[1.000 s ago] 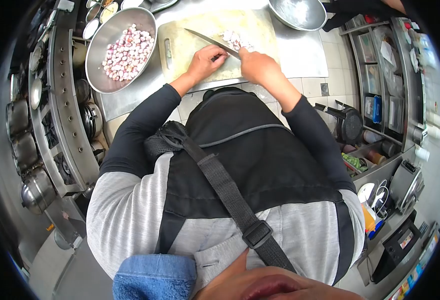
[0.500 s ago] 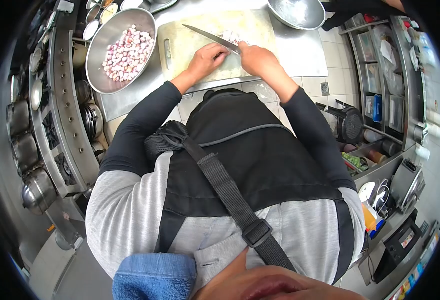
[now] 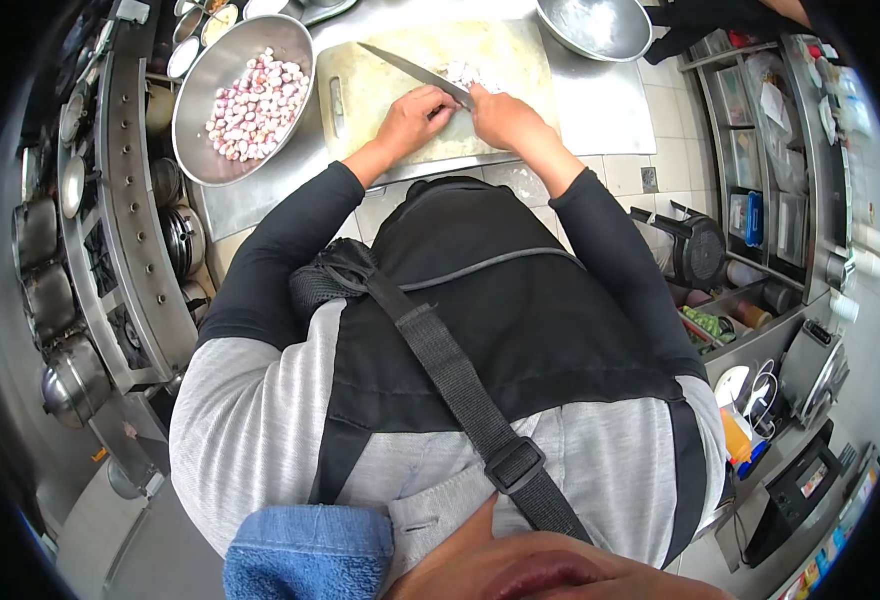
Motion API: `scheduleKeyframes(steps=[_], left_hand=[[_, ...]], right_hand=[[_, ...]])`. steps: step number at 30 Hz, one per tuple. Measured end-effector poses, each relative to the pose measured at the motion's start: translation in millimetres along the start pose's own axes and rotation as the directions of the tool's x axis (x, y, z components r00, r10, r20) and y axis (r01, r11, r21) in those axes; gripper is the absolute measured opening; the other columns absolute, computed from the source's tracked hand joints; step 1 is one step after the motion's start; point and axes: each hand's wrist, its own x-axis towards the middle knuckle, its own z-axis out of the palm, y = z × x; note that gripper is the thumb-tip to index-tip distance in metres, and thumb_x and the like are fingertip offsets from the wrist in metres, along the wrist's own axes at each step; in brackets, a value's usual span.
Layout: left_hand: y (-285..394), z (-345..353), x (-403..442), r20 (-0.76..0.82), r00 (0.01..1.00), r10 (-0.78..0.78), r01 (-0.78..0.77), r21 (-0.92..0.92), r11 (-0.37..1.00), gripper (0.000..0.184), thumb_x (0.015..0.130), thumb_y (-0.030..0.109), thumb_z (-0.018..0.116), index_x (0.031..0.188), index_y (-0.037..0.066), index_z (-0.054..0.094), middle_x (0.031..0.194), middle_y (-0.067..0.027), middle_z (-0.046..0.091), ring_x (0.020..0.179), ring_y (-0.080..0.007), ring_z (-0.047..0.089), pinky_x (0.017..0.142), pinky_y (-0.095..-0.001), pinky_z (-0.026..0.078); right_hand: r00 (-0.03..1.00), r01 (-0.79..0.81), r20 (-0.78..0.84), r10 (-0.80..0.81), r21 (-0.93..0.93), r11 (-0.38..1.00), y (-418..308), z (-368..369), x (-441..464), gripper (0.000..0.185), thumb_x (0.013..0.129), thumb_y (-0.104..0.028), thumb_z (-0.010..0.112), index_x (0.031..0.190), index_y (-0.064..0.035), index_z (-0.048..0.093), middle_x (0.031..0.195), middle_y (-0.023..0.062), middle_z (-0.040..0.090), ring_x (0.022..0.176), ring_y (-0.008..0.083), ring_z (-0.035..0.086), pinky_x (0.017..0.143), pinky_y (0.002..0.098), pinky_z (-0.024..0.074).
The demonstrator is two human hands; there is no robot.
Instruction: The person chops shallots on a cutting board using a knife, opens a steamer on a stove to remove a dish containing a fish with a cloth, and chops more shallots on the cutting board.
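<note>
1. A person's right hand (image 3: 505,118), upper center of the frame, wraps around the handle of a long knife (image 3: 412,72), its blade angled toward the upper left over a pale cutting board (image 3: 508,42).
2. The left hand (image 3: 415,120), just left of it, curls with its fingertips close by the blade; whether they pinch a piece cannot be told.
3. Chopped pieces (image 3: 472,74) in white and pink lie on the board beyond the knife.
4. At upper left, a large metal bowl (image 3: 190,135) beside the board holds many small pink-and-white bulbs (image 3: 257,108).
5. A second metal bowl (image 3: 596,25) sits at the frame's top, right of the board, on a steel table (image 3: 610,115).
</note>
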Motion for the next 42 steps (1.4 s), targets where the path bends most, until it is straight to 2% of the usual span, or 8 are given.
scheduleKeyframes(steps=[21, 24, 31, 33, 34, 38, 40, 42], left_hand=[[-2, -1, -1, -0.028, 1.000, 0.010, -0.010, 0.019, 1.000, 0.009, 0.085, 0.005, 0.072, 0.094, 0.003, 0.069, 0.093, -0.0083, 0.068, 0.078, -0.0223, 0.068, 0.069, -0.0313, 0.056], [0, 0, -4, -0.009, 1.000, -0.014, 0.014, 0.008, 1.000, 0.009, 0.085, 0.005, 0.071, 0.094, 0.004, 0.069, 0.093, -0.0089, 0.068, 0.080, -0.0244, 0.068, 0.070, -0.0331, 0.056], [-6, -1, -4, -0.022, 0.998, 0.059, -0.060, -0.029, 0.998, 0.012, 0.082, 0.004, 0.068, 0.093, 0.005, 0.068, 0.094, -0.0118, 0.068, 0.089, -0.0309, 0.066, 0.079, -0.0392, 0.054], [7, -20, -1, 0.034, 0.999, 0.023, -0.021, -0.045, 0.999, 0.014, 0.080, 0.005, 0.067, 0.095, 0.004, 0.069, 0.094, -0.0116, 0.068, 0.090, -0.0293, 0.067, 0.079, -0.0384, 0.054], [20, -36, 4, 0.105, 0.988, -0.110, 0.122, -0.111, 0.986, 0.015, 0.081, 0.006, 0.067, 0.095, 0.003, 0.070, 0.093, -0.0109, 0.069, 0.091, -0.0256, 0.068, 0.079, -0.0364, 0.054], [10, -140, 28, -0.044, 0.999, -0.015, 0.016, 0.043, 0.999, 0.016, 0.084, 0.008, 0.067, 0.098, 0.004, 0.073, 0.093, -0.0090, 0.071, 0.084, -0.0216, 0.070, 0.077, -0.0337, 0.054], [-23, -203, 17, -0.052, 0.968, -0.243, 0.249, 0.160, 0.955, 0.018, 0.084, 0.009, 0.068, 0.101, 0.006, 0.075, 0.097, -0.0085, 0.072, 0.086, -0.0224, 0.070, 0.078, -0.0324, 0.054], [-39, -250, -5, 0.079, 0.787, -0.612, 0.531, 0.417, 0.738, 0.019, 0.084, 0.011, 0.069, 0.102, 0.007, 0.076, 0.102, -0.0093, 0.073, 0.093, -0.0241, 0.069, 0.082, -0.0327, 0.053]], right_hand=[[0.999, -0.026, 0.023, 0.026, -0.001, 1.000, -10, -25, -28, 0.036, 0.091, -0.008, 0.043, 0.124, 0.0020, 0.054, 0.102, 0.0296, 0.070, 0.096, 0.0441, 0.069, 0.085, 0.0510, 0.0535], [1.000, -0.002, -0.006, 0.003, 0.107, 0.994, -6, 4, -4, 0.038, 0.091, -0.009, 0.044, 0.126, 0.0023, 0.053, 0.104, 0.0302, 0.069, 0.098, 0.0435, 0.068, 0.087, 0.0507, 0.0532], [0.997, -0.055, 0.058, 0.051, 0.086, 0.995, -1, 4, -11, 0.050, 0.095, -0.016, 0.044, 0.142, 0.0008, 0.043, 0.108, 0.0331, 0.066, 0.103, 0.0464, 0.065, 0.092, 0.0532, 0.0504], [0.998, -0.062, -0.018, 0.065, 0.154, 0.986, 2, 13, 1, 0.052, 0.097, -0.020, 0.045, 0.144, -0.0012, 0.040, 0.108, 0.0331, 0.066, 0.103, 0.0467, 0.065, 0.092, 0.0534, 0.0502], [0.999, -0.037, -0.024, 0.040, 0.126, 0.991, 1, 9, 6, 0.051, 0.097, -0.022, 0.046, 0.144, -0.0014, 0.040, 0.107, 0.0324, 0.067, 0.102, 0.0470, 0.065, 0.091, 0.0538, 0.0502], [0.997, 0.007, -0.083, -0.004, 0.035, 0.999, 4, 0, -8, 0.045, 0.099, -0.025, 0.048, 0.138, -0.0037, 0.043, 0.103, 0.0287, 0.068, 0.097, 0.0476, 0.065, 0.085, 0.0554, 0.0501], [0.994, 0.043, -0.103, -0.036, 0.062, 0.997, 4, -5, -20, 0.039, 0.100, -0.026, 0.049, 0.133, -0.0055, 0.046, 0.100, 0.0270, 0.069, 0.094, 0.0479, 0.065, 0.081, 0.0559, 0.0498], [0.994, 0.075, -0.095, -0.061, 0.155, 0.985, 9, -11, -31, 0.031, 0.100, -0.025, 0.049, 0.125, -0.0071, 0.048, 0.098, 0.0256, 0.070, 0.092, 0.0481, 0.065, 0.078, 0.0562, 0.0494]])
